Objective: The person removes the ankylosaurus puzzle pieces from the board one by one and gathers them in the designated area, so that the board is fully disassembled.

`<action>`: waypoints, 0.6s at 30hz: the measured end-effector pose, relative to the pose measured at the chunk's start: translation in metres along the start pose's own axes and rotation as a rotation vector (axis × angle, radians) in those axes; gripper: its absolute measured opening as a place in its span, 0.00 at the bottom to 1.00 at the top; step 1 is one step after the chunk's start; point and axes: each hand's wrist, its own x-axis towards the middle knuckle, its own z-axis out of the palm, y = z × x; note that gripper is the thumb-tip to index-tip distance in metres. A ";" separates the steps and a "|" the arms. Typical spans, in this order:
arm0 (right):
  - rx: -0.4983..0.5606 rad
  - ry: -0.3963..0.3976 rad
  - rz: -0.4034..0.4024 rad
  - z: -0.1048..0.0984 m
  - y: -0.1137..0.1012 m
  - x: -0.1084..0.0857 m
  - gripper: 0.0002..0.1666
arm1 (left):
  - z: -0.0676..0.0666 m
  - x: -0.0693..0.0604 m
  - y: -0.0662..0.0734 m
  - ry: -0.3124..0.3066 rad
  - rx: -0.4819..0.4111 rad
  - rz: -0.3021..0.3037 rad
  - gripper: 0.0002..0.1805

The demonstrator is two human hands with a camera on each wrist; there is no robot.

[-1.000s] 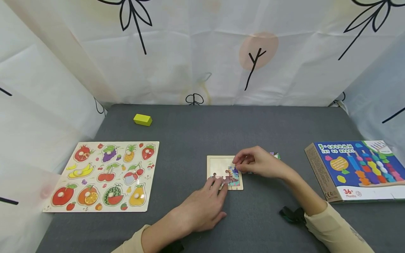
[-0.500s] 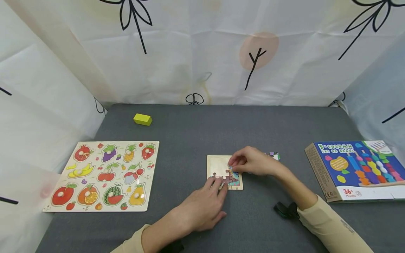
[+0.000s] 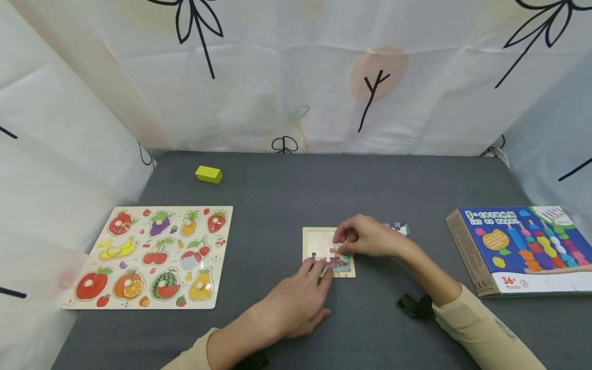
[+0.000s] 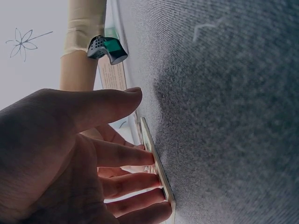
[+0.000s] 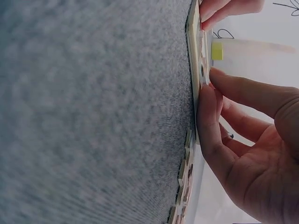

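Observation:
A small square wooden puzzle frame [image 3: 318, 238] lies on the grey table, with joined pieces [image 3: 342, 265] in its lower right part. My left hand [image 3: 299, 302] rests straight fingertips on the frame's lower edge and pieces; in the left wrist view its thumb [image 4: 112, 105] stands apart from the other fingers. Over the right side of the frame, my right hand [image 3: 372, 237] pinches a puzzle piece [image 5: 204, 79] between thumb and fingertips, low against the pieces there. The fingers mostly hide that piece. Loose puzzle pieces [image 3: 401, 227] lie just behind the right hand.
A fruit puzzle board [image 3: 182, 262] lies on the left. Farther back sits a yellow block [image 3: 208, 175]. A blue toy box [image 3: 522, 252] stands on the right. White patterned cloth [image 3: 314, 77] encloses the table's back and sides.
My right hand has shifted slightly left over the frame with the piece, then stayed nearly still. More of the loose pieces behind it shows. The left hand has not moved.

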 end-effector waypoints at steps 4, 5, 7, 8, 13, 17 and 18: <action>0.008 0.017 -0.003 0.000 0.001 -0.001 0.05 | 0.000 0.000 0.000 -0.009 -0.011 -0.001 0.41; 0.009 0.022 -0.004 0.000 0.001 -0.002 0.05 | -0.001 0.000 0.000 -0.014 -0.016 -0.002 0.41; 0.009 0.031 -0.015 -0.001 0.002 -0.003 0.05 | -0.001 0.001 0.000 -0.019 -0.021 -0.004 0.41; 0.007 0.036 -0.023 -0.001 0.002 -0.004 0.05 | -0.001 0.001 0.000 -0.019 -0.022 -0.005 0.41; 0.013 0.050 -0.032 -0.002 0.000 -0.007 0.05 | -0.001 0.000 0.000 -0.014 -0.020 -0.007 0.41; 0.039 0.043 -0.033 -0.003 -0.001 -0.010 0.04 | -0.001 0.000 0.000 -0.009 -0.023 -0.006 0.41; 0.044 0.040 -0.036 -0.003 0.000 -0.010 0.04 | -0.001 0.000 0.000 -0.008 -0.022 -0.006 0.41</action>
